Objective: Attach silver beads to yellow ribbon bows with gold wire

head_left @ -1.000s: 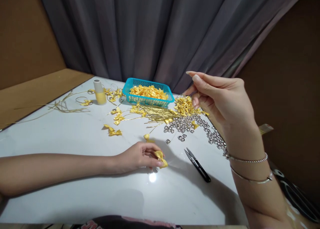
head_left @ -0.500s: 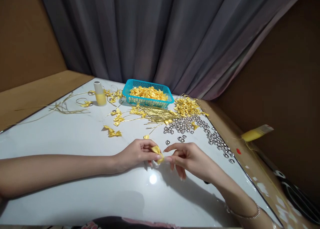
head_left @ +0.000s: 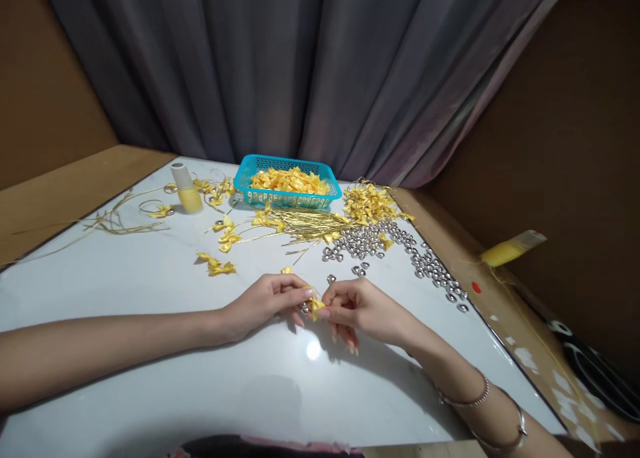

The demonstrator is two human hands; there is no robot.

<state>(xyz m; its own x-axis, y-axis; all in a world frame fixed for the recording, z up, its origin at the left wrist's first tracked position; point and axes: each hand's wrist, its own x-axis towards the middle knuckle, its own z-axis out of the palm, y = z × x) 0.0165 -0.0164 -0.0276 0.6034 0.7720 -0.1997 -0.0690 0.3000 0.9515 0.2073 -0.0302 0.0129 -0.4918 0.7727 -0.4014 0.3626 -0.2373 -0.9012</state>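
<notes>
Over the middle of the white table (head_left: 150,391), a small yellow ribbon bow (head_left: 317,307) is held between my two hands. My left hand (head_left: 273,301) pinches the bow's left side, and a small silver piece (head_left: 303,308) shows by its fingertips. From the other side, my right hand (head_left: 357,308) grips the bow's right end with thumb and forefinger; its other fingers curl below. Whether the silver piece is fastened to the bow, I cannot tell. Just beyond the fingers lie another yellow bow (head_left: 287,270) and a loose silver piece (head_left: 331,279).
Yellow bows fill a blue basket (head_left: 336,193) at the back. In front lie gold wires (head_left: 310,226); many silver pieces (head_left: 367,243) and a bow pile (head_left: 367,203) are to the right. A yellow thread spool (head_left: 189,197) stands left. Black-handled scissors (head_left: 595,375) lie far right.
The bow has turned in my fingers, and the silver piece has come into sight beside it. My right thumb and forefinger have closed in on the bow. The view has shifted slightly.
</notes>
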